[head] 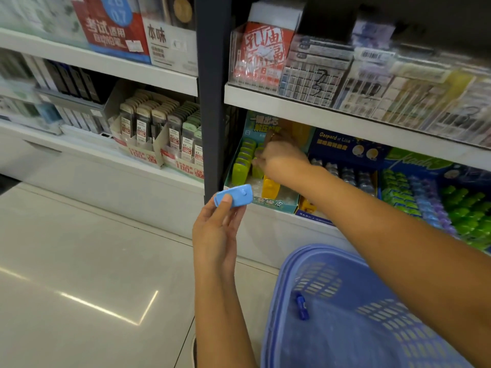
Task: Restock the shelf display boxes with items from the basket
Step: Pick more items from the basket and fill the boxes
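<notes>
We see two bare forearms reaching in from the frame's lower edge. The left hand [215, 235] has a short, rounded thumbnail, and the right hand [279, 155] is blurred.

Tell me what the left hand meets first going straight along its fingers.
Probably the front lip of the teal display box, just beyond the blue item that the left hand pinches; depth is unclear.
</notes>
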The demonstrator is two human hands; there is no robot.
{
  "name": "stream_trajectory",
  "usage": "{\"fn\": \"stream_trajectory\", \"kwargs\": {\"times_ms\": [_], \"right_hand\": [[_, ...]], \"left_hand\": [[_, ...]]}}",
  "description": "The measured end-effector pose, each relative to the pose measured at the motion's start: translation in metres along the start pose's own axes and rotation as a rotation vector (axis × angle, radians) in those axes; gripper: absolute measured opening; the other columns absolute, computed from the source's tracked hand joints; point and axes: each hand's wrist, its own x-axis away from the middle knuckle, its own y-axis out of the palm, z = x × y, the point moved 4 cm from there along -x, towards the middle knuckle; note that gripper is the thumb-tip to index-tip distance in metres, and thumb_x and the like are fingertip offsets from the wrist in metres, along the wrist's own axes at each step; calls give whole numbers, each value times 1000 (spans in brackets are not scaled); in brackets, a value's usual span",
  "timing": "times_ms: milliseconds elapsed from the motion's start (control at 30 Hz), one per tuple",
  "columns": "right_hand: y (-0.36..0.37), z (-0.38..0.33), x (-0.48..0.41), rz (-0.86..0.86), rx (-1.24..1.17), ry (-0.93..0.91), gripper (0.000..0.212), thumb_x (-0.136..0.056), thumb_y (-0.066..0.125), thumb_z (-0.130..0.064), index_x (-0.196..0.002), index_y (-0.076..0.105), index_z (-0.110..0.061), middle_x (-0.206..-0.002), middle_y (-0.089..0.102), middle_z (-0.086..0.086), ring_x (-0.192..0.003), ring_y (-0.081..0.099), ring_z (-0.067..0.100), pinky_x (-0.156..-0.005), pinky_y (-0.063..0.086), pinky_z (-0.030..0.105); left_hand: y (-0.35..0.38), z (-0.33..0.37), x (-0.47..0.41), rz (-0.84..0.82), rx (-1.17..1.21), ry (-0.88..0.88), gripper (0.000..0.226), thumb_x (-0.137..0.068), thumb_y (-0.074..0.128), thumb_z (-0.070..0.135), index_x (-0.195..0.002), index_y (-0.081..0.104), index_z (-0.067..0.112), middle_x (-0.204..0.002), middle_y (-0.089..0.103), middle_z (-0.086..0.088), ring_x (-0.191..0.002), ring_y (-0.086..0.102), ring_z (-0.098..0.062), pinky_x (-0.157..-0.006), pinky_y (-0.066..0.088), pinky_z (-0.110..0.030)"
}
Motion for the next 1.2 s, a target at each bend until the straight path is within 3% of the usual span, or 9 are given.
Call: {"fn": "stream_trajectory", "kwargs": {"times_ms": [133, 200, 300, 433, 567, 700, 800, 1033, 1200], "right_hand": [[2, 2, 13, -70, 68, -27, 44, -100, 32, -40, -141, 41, -26, -147, 34, 14, -136, 27, 36, -108, 28, 41], [-3, 8, 29, 78, -78, -44, 42, -100, 34, -36, -141, 40, -29, -141, 39, 17, -134, 30, 34, -109, 28, 40], [-4, 20, 61, 216, -747, -27, 22, -95, 53, -30, -112, 63, -20, -103, 62, 7, -88, 60, 11, -76, 47, 12], [-3, 26, 98, 128, -1194, -96, 8, -90, 61, -15, -90, 69, -17, -85, 70, 7, -65, 67, 10, -62, 55, 18], [-15, 44, 108, 227, -1200, -171, 16, -81, 70, -13, -95, 70, -22, -89, 72, 0, -78, 69, 9, -69, 55, 18], [-15, 72, 92, 452, -898, -41, 23, -82, 70, -16, -105, 66, -18, -91, 67, -7, -80, 63, 6, -72, 52, 13], [-6, 80, 68, 410, -660, -24, 23, -84, 69, -18, -106, 67, -11, -96, 68, 2, -83, 61, 11, -81, 51, 23], [14, 81, 45, 271, -420, -136, 23, -85, 67, -20, -104, 72, -8, -106, 69, 12, -101, 62, 27, -91, 47, 42], [24, 85, 51, 248, -434, -70, 20, -90, 61, -18, -104, 70, -7, -109, 64, 12, -104, 59, 26, -92, 46, 39]], "left_hand": [[9, -8, 7, -11, 130, -63, 11, -92, 56, 7, -102, 60, 5, -87, 75, -4, -88, 71, -14, -75, 58, -23], [11, -13, 9, 3, 122, -53, 12, -91, 58, 8, -102, 61, 7, -79, 75, 3, -82, 71, -6, -67, 56, -17], [20, -20, 11, -21, 156, -43, 14, -90, 58, 6, -103, 62, 4, -81, 75, 2, -84, 71, -7, -71, 56, -17], [41, -29, 13, -99, 93, -21, 17, -91, 56, 3, -107, 61, 1, -89, 74, -1, -85, 70, -9, -73, 55, -17], [58, -32, 13, -159, -2, 64, 21, -90, 59, 6, -111, 59, 4, -94, 73, -2, -89, 70, -11, -73, 54, -17], [64, -30, 10, -96, -776, 499, 30, -92, 59, 17, -122, 55, 22, -121, 61, 6, -115, 57, -7, -90, 45, -12], [67, -42, 6, -198, -1227, 656, 48, -96, 51, 19, -143, 40, 19, -152, 32, 6, -143, 19, -8, -111, 20, -18], [53, -56, -2, -301, -1327, 632, 67, -93, 54, 12, -150, 21, 25, -158, 13, 12, -142, 17, -3, -102, 15, 1], [51, -55, -3, -326, -1315, 636, 67, -92, 55, 10, -150, 24, 24, -156, 16, 14, -139, 19, 2, -99, 13, 6]]}}
